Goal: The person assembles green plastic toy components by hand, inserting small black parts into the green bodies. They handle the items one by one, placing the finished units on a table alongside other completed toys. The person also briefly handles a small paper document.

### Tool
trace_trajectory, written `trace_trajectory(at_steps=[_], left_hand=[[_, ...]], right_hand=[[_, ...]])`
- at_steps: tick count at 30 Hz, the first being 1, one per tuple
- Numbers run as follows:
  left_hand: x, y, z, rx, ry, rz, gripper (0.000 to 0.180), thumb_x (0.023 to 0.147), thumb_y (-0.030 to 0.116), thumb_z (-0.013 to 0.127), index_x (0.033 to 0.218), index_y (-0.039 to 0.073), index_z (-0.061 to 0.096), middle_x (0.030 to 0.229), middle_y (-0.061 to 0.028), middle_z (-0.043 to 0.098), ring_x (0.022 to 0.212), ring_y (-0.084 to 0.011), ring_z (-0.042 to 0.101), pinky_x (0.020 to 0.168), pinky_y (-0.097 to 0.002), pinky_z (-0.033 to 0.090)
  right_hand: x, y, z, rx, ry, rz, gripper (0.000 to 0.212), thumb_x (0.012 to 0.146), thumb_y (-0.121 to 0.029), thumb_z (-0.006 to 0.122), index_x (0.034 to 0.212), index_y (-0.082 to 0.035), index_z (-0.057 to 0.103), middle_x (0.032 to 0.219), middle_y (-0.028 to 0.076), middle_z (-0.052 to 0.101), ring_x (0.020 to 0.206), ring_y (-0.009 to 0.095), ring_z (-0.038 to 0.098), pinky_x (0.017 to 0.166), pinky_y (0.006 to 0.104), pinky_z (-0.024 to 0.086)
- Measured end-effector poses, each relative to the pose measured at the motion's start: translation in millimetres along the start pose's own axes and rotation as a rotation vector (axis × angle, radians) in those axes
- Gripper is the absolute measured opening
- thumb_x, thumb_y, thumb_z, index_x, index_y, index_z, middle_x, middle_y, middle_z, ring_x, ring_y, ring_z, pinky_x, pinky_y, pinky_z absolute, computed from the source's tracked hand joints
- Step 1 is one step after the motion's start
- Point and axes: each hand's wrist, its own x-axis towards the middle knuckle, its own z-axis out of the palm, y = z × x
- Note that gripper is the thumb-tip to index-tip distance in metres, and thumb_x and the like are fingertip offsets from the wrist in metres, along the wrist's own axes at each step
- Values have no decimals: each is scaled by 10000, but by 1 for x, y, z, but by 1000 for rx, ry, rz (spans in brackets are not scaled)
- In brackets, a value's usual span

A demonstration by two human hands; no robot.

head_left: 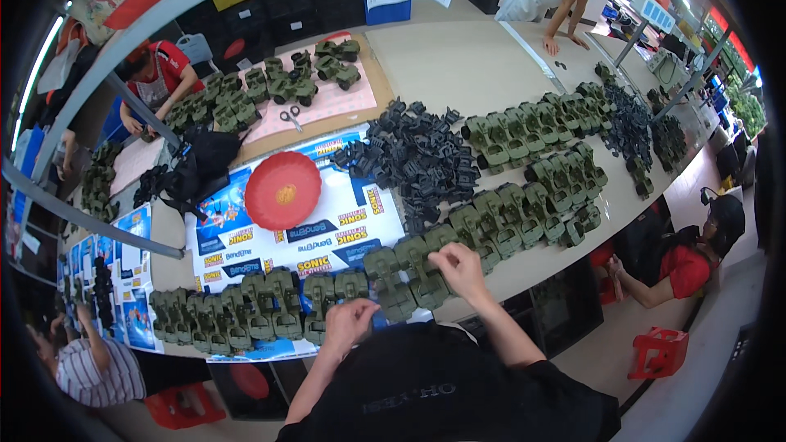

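Note:
A row of olive-green toy vehicles (393, 282) runs along the near edge of the table in front of me. My left hand (350, 322) is closed, fingers curled, at the near side of this row, beside a vehicle. Further right, my right hand (460, 270) has thumb and fingers pressed together over another green toy vehicle (426, 277). Whether either hand has a small part between its fingertips is too small to tell. Beyond the row lies a heap of dark grey plastic parts (426, 160).
A red round dish (282, 191) rests on printed sheets (327, 233). More green vehicles (524, 131) line the right side of the table. Scissors (291, 119) lie on the far side. A metal bar (106, 221) crosses at left. Co-workers sit around; one person in red (688, 270) is at right.

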Motion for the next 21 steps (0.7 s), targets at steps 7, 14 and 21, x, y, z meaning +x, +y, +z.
trace_trajectory(at_steps=[7, 14, 21], left_hand=[[1, -34, 13, -61, 89, 12, 169, 801, 176, 619, 841, 12, 634, 794, -140, 623, 722, -308, 587, 650, -361, 461], [17, -80, 14, 115, 145, -44, 160, 802, 139, 608, 911, 27, 640, 877, -130, 634, 754, -271, 593, 636, -324, 468], [54, -112, 6, 138, 258, -69, 184, 799, 165, 610, 907, 21, 649, 881, -159, 638, 810, -304, 604, 745, -363, 462]], right_hand=[[-69, 54, 20, 141, -45, 467, 303, 883, -244, 541, 706, -1, 583, 503, 36, 471, 492, 63, 420, 452, 257, 332], [-59, 64, 53, 86, -113, 378, 259, 837, -214, 603, 702, 7, 591, 514, 71, 513, 446, 150, 469, 452, 290, 359], [-38, 56, 56, 62, -86, 278, 144, 813, -146, 629, 791, -4, 611, 620, 72, 568, 499, 128, 490, 470, 264, 376]])
